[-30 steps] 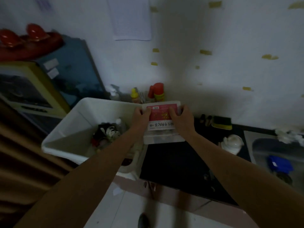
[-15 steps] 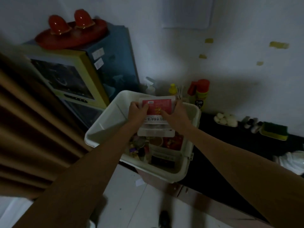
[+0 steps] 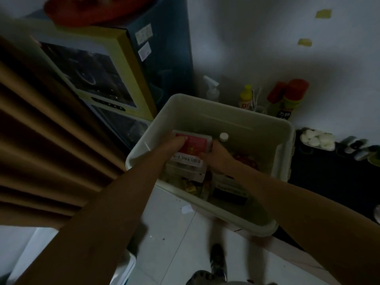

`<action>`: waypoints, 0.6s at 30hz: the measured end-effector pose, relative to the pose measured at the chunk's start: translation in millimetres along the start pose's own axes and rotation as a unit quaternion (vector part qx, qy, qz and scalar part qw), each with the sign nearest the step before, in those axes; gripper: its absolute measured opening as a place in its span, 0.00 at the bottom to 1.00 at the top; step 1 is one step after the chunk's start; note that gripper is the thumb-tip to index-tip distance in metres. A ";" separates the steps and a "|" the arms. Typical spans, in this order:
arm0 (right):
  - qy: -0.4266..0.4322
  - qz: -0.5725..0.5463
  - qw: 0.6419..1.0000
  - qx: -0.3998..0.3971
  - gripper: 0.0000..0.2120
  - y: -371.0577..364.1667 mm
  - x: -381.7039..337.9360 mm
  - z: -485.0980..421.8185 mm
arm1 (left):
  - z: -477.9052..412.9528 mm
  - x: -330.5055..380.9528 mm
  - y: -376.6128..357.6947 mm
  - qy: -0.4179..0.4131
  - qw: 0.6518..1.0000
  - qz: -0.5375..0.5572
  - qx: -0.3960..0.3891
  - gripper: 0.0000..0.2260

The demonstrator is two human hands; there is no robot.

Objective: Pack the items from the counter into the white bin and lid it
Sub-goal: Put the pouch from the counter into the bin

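Observation:
The white bin [image 3: 236, 118] stands at the left end of the dark counter [image 3: 329, 177], its near corner hanging over the floor. Both my hands hold a clear flat box with a red label [image 3: 195, 144] inside the bin, down at its left side. My left hand [image 3: 174, 145] grips the box's left edge and my right hand [image 3: 218, 157] grips its right edge. Under and beside the box lie several packed items, among them a small bottle with a white cap [image 3: 223, 136] and a red packet [image 3: 245, 159]. No lid is in view.
Behind the bin stand a spray bottle [image 3: 211, 89], a yellow-capped bottle [image 3: 246, 97] and red-capped jars [image 3: 292, 95]. A tray of white round things [image 3: 316, 138] sits on the counter to the right. A tall blue-and-yellow carton [image 3: 115, 79] and a brown curtain [image 3: 41, 140] stand left.
Both hands carried the red-labelled box leftward from over the counter, past the bin's rim, and lowered it inside the bin. My view swung left and downward.

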State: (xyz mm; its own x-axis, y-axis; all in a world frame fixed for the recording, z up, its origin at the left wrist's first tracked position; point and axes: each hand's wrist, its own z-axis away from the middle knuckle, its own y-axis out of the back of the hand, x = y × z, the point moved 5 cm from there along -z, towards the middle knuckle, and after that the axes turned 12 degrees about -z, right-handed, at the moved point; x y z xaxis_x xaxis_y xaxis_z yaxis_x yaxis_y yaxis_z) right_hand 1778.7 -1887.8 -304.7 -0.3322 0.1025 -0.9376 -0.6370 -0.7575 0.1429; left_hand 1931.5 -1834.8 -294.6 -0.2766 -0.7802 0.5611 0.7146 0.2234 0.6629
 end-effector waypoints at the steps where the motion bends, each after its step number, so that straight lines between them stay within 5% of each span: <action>1: -0.004 -0.006 1.000 -0.015 0.17 -5.4 3.5 -1.9 | -1.5 -3.2 -0.5 0.008 1.000 -0.022 -0.009 0.08; 18: -0.193 -0.011 0.975 -0.110 0.19 -49.5 58.0 -26.1 | -26.8 -37.8 -14.4 0.077 0.984 -0.147 -0.064 0.16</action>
State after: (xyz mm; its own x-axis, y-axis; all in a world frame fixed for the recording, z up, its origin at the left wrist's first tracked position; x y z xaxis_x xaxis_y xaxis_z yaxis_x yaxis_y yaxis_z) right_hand 1809.1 -1861.2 -374.5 -0.5847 0.3235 -0.7440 -0.4969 -0.8677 0.0132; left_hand 1948.8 -1824.2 -338.6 -0.3906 -0.8814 0.2656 0.6953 -0.0934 0.7126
